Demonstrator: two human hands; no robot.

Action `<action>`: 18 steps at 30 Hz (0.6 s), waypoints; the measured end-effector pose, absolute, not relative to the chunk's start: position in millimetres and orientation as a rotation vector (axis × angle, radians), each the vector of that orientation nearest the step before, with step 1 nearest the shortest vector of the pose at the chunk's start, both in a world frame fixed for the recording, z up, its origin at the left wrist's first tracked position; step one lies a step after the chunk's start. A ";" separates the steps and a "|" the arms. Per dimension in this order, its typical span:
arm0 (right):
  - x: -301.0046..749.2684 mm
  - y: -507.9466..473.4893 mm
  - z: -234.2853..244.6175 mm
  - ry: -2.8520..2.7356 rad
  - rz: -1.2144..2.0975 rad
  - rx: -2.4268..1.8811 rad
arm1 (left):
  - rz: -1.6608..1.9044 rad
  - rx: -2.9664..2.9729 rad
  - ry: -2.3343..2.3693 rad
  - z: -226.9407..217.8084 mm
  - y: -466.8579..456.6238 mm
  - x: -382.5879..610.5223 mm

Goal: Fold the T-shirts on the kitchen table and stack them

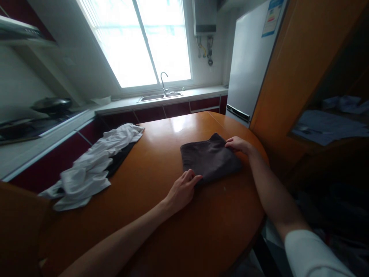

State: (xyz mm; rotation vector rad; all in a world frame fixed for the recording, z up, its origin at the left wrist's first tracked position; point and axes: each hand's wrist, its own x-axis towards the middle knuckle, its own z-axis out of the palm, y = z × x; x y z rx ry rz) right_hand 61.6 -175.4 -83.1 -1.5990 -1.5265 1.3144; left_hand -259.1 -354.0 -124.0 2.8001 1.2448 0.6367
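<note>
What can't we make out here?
All in the head view:
Folded dark gray cloth: underside hidden by its top layer.
Black cloth: partly covered by the crumpled white cloth.
Refrigerator label: print too small.
Outdoors: washed out by glare at the window.
Range hood: cut off by the left edge.

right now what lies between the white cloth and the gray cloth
In the head view, a black cloth along the white cloth, then bare table up to the gray cloth.
</note>
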 end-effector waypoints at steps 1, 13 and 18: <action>59.6 -174.5 -84.7 -1.538 1.258 -1.614 | 0.611 2.806 1.241 -122.7 -354.2 -259.3; 37.1 -147.4 -107.6 -1.501 0.732 -1.708 | 0.656 2.818 1.124 -112.3 -353.7 -259.2; 40.6 -146.6 -113.2 -1.587 0.661 -1.799 | 0.844 2.737 1.156 -102.8 -326.3 -259.8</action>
